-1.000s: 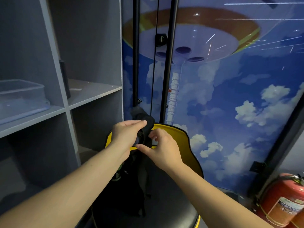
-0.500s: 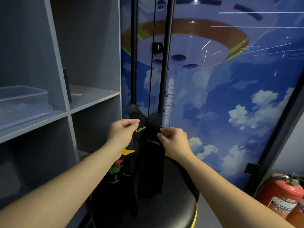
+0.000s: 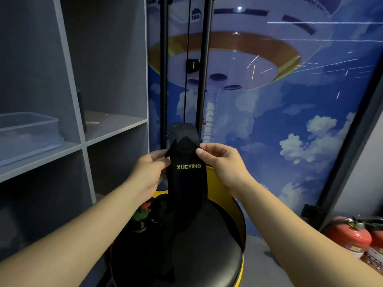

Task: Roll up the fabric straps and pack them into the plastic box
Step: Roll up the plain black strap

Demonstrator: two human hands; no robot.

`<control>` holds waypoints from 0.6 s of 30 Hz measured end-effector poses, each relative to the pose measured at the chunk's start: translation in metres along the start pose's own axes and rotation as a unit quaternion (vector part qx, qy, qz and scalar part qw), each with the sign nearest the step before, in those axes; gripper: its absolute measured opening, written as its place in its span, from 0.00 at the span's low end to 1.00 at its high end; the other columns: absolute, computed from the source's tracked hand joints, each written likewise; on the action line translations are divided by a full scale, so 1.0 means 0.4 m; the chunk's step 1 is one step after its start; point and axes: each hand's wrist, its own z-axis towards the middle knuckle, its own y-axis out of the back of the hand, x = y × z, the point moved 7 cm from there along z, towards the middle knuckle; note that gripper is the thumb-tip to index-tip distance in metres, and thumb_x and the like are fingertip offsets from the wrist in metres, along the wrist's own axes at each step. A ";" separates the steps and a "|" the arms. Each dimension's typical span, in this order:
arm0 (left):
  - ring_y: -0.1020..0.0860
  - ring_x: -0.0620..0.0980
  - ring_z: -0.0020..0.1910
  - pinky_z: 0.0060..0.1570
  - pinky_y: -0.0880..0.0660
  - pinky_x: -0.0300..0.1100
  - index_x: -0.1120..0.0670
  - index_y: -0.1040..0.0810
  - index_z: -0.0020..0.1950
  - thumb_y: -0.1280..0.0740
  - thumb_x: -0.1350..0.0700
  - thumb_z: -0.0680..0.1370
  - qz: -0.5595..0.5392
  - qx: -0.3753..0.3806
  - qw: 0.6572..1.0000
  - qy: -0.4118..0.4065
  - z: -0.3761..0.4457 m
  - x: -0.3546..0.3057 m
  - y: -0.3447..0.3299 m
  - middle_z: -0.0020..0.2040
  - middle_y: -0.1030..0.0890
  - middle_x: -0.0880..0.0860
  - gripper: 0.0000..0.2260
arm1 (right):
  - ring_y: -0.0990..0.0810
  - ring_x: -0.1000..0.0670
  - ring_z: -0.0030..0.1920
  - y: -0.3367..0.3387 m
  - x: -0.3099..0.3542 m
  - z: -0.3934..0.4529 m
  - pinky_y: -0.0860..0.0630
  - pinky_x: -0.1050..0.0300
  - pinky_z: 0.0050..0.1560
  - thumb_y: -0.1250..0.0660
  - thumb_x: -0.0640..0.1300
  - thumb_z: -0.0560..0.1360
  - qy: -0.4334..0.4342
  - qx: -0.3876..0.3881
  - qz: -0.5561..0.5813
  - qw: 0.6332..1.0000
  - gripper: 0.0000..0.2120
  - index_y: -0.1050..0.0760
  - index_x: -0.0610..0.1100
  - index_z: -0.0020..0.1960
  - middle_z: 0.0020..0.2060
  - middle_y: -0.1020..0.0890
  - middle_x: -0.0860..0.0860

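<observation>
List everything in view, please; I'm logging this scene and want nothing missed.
fabric strap: one, black with yellow XUEYING lettering, held up above the stool
plastic box: one, clear, on the left shelf
shelf unit: one, grey, left
stool: one, black seat with yellow rim, below the strap
fire extinguishers: two, red, lower right
poles: two, black, before the blue mural
left hand: pinches the strap's left edge
right hand: pinches the strap's right edge

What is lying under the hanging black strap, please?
The black strap hangs over a round black stool. Beside it lies a dark heap with something green. The seat directly beneath the strap is covered.
</observation>
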 end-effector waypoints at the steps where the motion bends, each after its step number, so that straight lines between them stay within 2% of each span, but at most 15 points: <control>1: 0.16 0.50 0.45 0.43 0.20 0.44 0.58 0.21 0.62 0.36 0.69 0.81 -0.020 0.010 1.000 0.003 -0.004 0.002 -0.008 0.48 0.14 0.54 0.13 | 0.14 0.55 0.50 -0.005 -0.004 0.000 0.21 0.66 0.50 0.27 0.40 0.76 -0.002 -0.007 0.019 1.000 0.08 0.17 0.42 0.55 0.48 0.13 0.50; 4: 0.15 0.49 0.45 0.40 0.20 0.41 0.57 0.20 0.60 0.39 0.69 0.81 -0.054 0.035 0.998 -0.003 -0.018 -0.004 -0.023 0.47 0.13 0.54 0.13 | 0.15 0.54 0.51 -0.021 -0.019 -0.003 0.21 0.64 0.50 0.26 0.41 0.76 -0.011 -0.034 0.042 0.998 0.06 0.16 0.46 0.53 0.47 0.12 0.51; 8: 0.14 0.49 0.46 0.41 0.19 0.40 0.58 0.20 0.60 0.41 0.68 0.83 -0.042 0.072 0.996 -0.010 -0.040 -0.011 -0.033 0.48 0.13 0.55 0.13 | 0.15 0.53 0.55 -0.026 -0.039 0.001 0.21 0.53 0.61 0.25 0.45 0.75 -0.008 -0.073 0.039 0.997 0.08 0.16 0.47 0.55 0.50 0.13 0.53; 12: 0.14 0.47 0.46 0.43 0.20 0.40 0.56 0.19 0.56 0.42 0.66 0.83 -0.036 0.091 0.995 -0.018 -0.055 -0.022 -0.035 0.47 0.13 0.53 0.13 | 0.15 0.54 0.52 -0.034 -0.043 0.001 0.20 0.54 0.58 0.26 0.43 0.76 -0.005 -0.067 0.036 0.997 0.05 0.16 0.51 0.51 0.46 0.12 0.54; 15: 0.15 0.48 0.49 0.49 0.21 0.41 0.56 0.19 0.59 0.42 0.65 0.84 -0.023 0.090 0.995 -0.024 -0.057 -0.030 -0.030 0.51 0.13 0.54 0.13 | 0.15 0.53 0.54 -0.031 -0.044 0.006 0.21 0.49 0.63 0.25 0.45 0.76 0.003 -0.074 0.014 0.997 0.08 0.16 0.50 0.54 0.48 0.13 0.53; 18: 0.15 0.51 0.53 0.55 0.21 0.45 0.58 0.21 0.64 0.42 0.65 0.84 -0.012 0.080 0.996 -0.025 -0.051 -0.029 -0.022 0.56 0.15 0.57 0.13 | 0.16 0.54 0.55 -0.026 -0.047 0.007 0.21 0.51 0.63 0.25 0.45 0.76 0.001 -0.084 0.006 0.996 0.08 0.17 0.52 0.55 0.50 0.13 0.53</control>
